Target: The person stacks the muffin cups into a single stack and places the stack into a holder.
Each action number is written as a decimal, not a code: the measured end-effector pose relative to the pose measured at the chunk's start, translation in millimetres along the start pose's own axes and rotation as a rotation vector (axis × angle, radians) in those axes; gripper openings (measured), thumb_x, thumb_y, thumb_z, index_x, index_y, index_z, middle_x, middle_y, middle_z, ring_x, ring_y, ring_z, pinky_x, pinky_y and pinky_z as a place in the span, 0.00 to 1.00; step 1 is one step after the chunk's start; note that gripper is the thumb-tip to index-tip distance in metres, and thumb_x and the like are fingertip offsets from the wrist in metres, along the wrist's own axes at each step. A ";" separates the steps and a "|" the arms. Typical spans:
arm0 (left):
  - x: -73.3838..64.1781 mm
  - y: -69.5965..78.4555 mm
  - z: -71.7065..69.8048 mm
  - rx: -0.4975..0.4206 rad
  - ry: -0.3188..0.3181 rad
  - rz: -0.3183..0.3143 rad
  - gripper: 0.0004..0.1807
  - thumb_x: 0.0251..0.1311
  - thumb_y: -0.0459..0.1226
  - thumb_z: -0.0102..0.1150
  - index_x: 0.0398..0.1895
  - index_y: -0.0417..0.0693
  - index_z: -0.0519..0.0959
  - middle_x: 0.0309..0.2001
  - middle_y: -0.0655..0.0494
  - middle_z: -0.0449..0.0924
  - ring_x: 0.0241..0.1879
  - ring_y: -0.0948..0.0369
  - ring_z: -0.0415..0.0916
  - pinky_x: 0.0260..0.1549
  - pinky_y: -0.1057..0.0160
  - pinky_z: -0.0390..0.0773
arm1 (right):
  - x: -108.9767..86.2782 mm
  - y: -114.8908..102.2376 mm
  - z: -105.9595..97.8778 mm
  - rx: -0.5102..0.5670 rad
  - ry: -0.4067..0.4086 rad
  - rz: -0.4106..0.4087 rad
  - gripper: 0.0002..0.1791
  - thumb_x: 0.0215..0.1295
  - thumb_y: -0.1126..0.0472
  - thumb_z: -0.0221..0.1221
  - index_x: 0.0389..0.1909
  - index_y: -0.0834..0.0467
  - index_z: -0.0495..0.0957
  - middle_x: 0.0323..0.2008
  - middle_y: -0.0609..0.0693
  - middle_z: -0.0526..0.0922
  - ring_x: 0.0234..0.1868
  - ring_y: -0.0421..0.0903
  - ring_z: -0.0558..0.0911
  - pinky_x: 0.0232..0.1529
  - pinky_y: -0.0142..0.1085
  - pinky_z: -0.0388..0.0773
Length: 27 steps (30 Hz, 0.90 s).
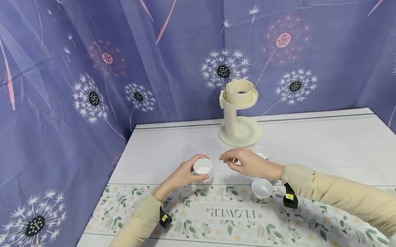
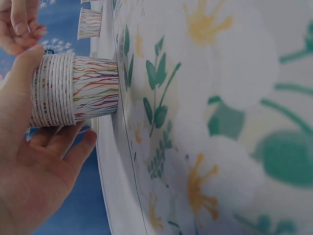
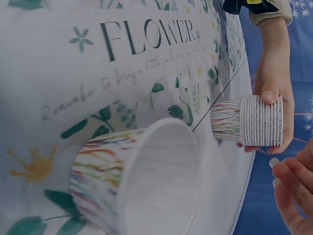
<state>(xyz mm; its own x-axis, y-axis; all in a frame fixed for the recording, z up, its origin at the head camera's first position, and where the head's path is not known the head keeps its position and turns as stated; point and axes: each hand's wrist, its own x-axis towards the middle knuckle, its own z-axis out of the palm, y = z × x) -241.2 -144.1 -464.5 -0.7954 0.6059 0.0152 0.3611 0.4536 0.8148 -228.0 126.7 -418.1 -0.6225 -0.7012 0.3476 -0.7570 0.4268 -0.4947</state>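
Observation:
A stack of nested paper cups (image 1: 206, 176), white inside with colourful wavy stripes outside, stands upright at the tablecloth. My left hand (image 1: 184, 175) grips it, thumb on one side and fingers round the other, as the left wrist view shows with the stacked rims (image 2: 54, 90). To the right of the stack hovers my right hand (image 1: 247, 162), fingers loosely bent, holding nothing. A single paper cup (image 1: 262, 189) stands mouth up just in front of the right hand. Another single cup (image 1: 262, 151) sits behind that hand, partly hidden by it.
At the back of the table stands a cream stand (image 1: 231, 122) with a round base and a ring holding a cylindrical cup-like part (image 1: 239, 89). A floral runner printed FLOWER (image 1: 232, 212) crosses the white table (image 1: 171, 142). A purple dandelion curtain (image 1: 177, 62) hangs behind and at the sides.

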 end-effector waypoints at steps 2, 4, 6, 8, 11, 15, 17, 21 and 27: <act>0.0 -0.2 -0.3 -0.006 0.001 -0.002 0.34 0.59 0.41 0.67 0.68 0.49 0.65 0.52 0.51 0.78 0.48 0.57 0.77 0.48 0.55 0.78 | -2.6 1.8 -1.7 -0.002 0.005 0.014 0.14 0.67 0.69 0.54 0.50 0.63 0.80 0.40 0.52 0.86 0.38 0.42 0.83 0.40 0.37 0.83; 0.3 -0.4 -0.5 -0.012 -0.001 -0.002 0.34 0.59 0.41 0.67 0.68 0.50 0.65 0.51 0.51 0.78 0.48 0.56 0.77 0.48 0.55 0.78 | -5.4 3.9 -3.1 -0.003 0.011 0.028 0.13 0.66 0.69 0.55 0.50 0.64 0.80 0.40 0.52 0.86 0.38 0.42 0.83 0.40 0.37 0.83; 0.7 -0.9 -0.7 -0.016 -0.002 -0.001 0.34 0.59 0.41 0.66 0.68 0.49 0.65 0.52 0.50 0.78 0.48 0.56 0.77 0.49 0.54 0.77 | -8.4 6.3 -4.5 -0.002 0.019 0.035 0.13 0.66 0.70 0.55 0.50 0.64 0.80 0.39 0.52 0.86 0.37 0.42 0.83 0.39 0.37 0.83; 1.3 -1.3 -0.7 -0.021 -0.006 -0.001 0.34 0.59 0.40 0.66 0.68 0.49 0.64 0.53 0.49 0.77 0.49 0.55 0.77 0.50 0.53 0.77 | -11.7 8.8 -5.9 -0.007 0.028 0.042 0.13 0.65 0.70 0.56 0.49 0.63 0.81 0.38 0.52 0.86 0.36 0.41 0.82 0.38 0.35 0.82; 1.9 -1.9 -0.5 -0.024 -0.008 0.000 0.34 0.59 0.40 0.66 0.68 0.48 0.64 0.54 0.47 0.76 0.52 0.53 0.76 0.51 0.52 0.76 | -16.9 12.5 -7.9 -0.013 0.031 0.055 0.12 0.65 0.70 0.56 0.48 0.63 0.81 0.37 0.52 0.86 0.35 0.39 0.81 0.37 0.33 0.81; 1.4 0.0 -1.4 -0.030 -0.023 -0.001 0.34 0.60 0.38 0.66 0.68 0.47 0.63 0.56 0.44 0.75 0.54 0.49 0.75 0.53 0.52 0.76 | -24.2 15.1 -10.6 -0.021 0.024 0.081 0.12 0.66 0.70 0.56 0.47 0.63 0.81 0.36 0.53 0.86 0.34 0.38 0.81 0.37 0.33 0.81; -0.9 6.3 -3.3 -0.036 -0.035 0.000 0.33 0.60 0.38 0.65 0.67 0.47 0.64 0.56 0.42 0.75 0.54 0.48 0.75 0.53 0.52 0.76 | -27.3 15.2 -11.9 -0.022 0.024 0.092 0.12 0.66 0.70 0.55 0.48 0.63 0.81 0.36 0.53 0.86 0.34 0.39 0.81 0.37 0.34 0.82; -7.1 23.9 -7.4 -0.046 -0.043 0.006 0.31 0.60 0.37 0.65 0.66 0.46 0.65 0.55 0.40 0.75 0.53 0.47 0.75 0.52 0.53 0.76 | -32.2 16.9 -13.1 -0.017 0.044 0.100 0.13 0.65 0.70 0.56 0.49 0.63 0.81 0.37 0.54 0.86 0.35 0.41 0.82 0.37 0.33 0.81; -8.1 25.3 -6.3 -0.052 -0.028 0.005 0.32 0.60 0.37 0.66 0.66 0.44 0.65 0.54 0.42 0.76 0.52 0.48 0.75 0.52 0.51 0.76 | -39.6 23.2 -13.3 0.008 0.069 0.095 0.14 0.65 0.71 0.56 0.50 0.63 0.80 0.40 0.56 0.86 0.38 0.43 0.83 0.38 0.34 0.82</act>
<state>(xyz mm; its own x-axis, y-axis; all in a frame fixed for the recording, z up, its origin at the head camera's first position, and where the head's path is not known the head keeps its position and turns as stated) -228.7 -141.7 -440.3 -0.7795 0.6264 0.0041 0.3391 0.4164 0.8436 -223.5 172.0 -432.8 -0.7039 -0.6164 0.3531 -0.6925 0.4847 -0.5343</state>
